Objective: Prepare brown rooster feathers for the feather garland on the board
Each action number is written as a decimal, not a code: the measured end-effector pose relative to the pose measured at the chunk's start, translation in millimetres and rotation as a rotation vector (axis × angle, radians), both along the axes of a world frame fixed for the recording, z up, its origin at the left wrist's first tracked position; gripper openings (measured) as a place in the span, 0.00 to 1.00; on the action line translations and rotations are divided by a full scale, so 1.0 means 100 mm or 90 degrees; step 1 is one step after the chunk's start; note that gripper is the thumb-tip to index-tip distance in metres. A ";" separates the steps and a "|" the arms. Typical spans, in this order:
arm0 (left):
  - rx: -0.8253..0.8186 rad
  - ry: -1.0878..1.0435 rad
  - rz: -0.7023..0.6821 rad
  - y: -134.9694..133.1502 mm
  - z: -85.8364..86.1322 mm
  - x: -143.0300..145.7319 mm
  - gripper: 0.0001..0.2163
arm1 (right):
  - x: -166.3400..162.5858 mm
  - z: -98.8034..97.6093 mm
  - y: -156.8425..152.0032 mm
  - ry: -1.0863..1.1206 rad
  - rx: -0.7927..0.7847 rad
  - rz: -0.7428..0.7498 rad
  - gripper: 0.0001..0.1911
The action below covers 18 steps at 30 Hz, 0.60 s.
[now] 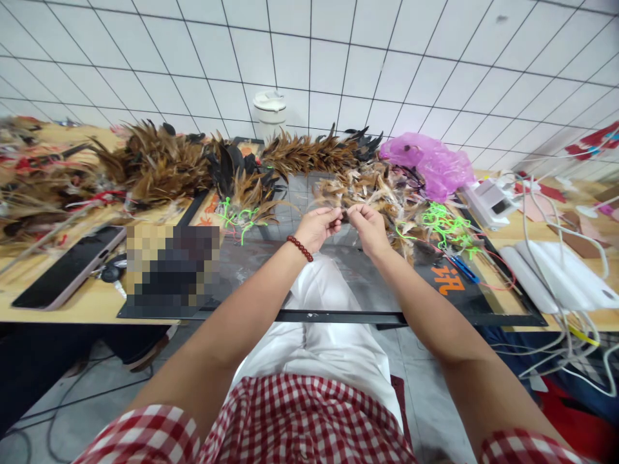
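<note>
dark bit [344,214], btwn l fingertips [334,214], r fingertips [354,210]

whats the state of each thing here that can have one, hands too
Left hand, fingertips pinched on a small dark piece too small to identify
Right hand, fingertips pinched at the same piece
Brown feathers, bunched in a row
Green strings, tangled
Purple bag, crumpled
White cup, upright, lid on
Phone, flat, screen up and dark
Keys, lying down
White cables, loosely looped
</note>
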<state>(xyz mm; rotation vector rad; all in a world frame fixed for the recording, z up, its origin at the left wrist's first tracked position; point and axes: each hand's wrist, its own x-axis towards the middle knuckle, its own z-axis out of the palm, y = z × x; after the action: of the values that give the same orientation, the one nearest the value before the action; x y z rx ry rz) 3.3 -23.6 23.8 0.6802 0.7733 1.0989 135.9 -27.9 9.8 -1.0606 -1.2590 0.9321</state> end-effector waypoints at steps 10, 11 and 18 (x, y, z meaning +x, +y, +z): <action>0.012 -0.007 -0.006 0.02 -0.02 -0.02 0.05 | 0.06 0.00 -0.04 -0.228 0.133 -0.029 0.13; 0.009 -0.007 -0.019 0.03 -0.02 -0.03 0.05 | 0.07 0.01 -0.05 -0.256 0.161 -0.040 0.13; 0.034 0.055 -0.036 0.01 -0.01 -0.02 0.04 | 0.10 -0.01 -0.02 -0.275 0.195 -0.094 0.14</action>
<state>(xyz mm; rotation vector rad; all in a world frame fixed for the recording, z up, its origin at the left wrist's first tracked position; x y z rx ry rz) 1.3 -22.4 22.4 0.7951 0.7959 1.0470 146.2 -30.3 8.5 -1.1229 -1.5918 0.3876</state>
